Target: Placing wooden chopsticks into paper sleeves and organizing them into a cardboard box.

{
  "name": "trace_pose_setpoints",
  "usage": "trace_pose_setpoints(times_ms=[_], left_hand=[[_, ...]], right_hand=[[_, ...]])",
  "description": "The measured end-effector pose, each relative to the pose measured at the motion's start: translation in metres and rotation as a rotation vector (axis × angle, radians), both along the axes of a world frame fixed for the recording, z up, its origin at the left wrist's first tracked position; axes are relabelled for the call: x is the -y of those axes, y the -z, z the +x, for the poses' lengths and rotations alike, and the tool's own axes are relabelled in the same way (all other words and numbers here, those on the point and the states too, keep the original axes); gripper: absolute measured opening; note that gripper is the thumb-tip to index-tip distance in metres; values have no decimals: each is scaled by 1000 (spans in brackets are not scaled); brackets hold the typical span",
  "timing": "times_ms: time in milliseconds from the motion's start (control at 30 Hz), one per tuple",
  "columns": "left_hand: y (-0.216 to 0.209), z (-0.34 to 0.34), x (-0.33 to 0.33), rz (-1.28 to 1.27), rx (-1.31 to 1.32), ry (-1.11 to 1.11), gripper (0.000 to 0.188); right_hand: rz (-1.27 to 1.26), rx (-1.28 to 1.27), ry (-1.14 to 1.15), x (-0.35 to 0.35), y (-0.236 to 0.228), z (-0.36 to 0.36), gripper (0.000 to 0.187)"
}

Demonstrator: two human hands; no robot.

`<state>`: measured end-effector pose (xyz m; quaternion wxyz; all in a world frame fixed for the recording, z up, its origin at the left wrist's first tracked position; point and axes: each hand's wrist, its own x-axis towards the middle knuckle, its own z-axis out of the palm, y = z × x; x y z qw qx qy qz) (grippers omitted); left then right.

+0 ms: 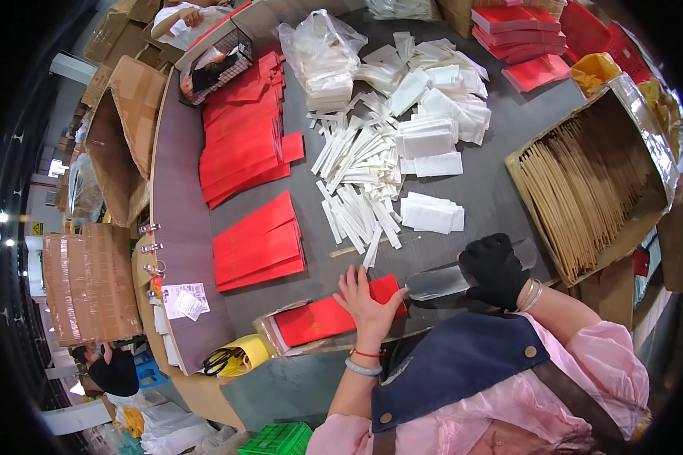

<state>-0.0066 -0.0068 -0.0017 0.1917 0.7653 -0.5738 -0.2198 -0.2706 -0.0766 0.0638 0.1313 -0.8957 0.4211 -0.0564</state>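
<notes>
My left hand (pixel 368 307) is bare, with its fingers spread over a long red envelope (pixel 311 321) at the table's front edge. Its thumb reaches the near end of a clear plastic sleeve (pixel 439 282). My right hand (pixel 495 271), in a black glove, is closed on that sleeve, which sticks out on both sides of it. The red envelope lies partly in a shallow cardboard tray (pixel 269 334). Just beyond my hands are many narrow white paper strips (pixel 360 159) and a small stack of white packets (pixel 432 212).
Red envelopes (pixel 258 241) lie in rows at the left. A cardboard box (pixel 520 168) of thin brown sticks (pixel 584 189) stands at the right. Scissors (pixel 221 359) rest in a yellow holder (pixel 254 354) at the near left corner. A wire basket (pixel 231 64) and a plastic bag (pixel 322 53) are farther back.
</notes>
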Motion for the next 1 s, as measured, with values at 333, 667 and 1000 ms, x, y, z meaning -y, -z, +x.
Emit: trace_pose_setpoints(times_ms=[333, 667, 1000], left_hand=[[1, 1, 1, -3, -1, 10, 91], [3, 28, 59, -148, 142, 85, 17], [-20, -7, 73, -315, -6, 255, 13]], right_hand=[[323, -94, -93, 8, 25, 58, 65], [-139, 152, 159, 74, 60, 26, 58], [-72, 447, 294, 57, 2, -77, 54]])
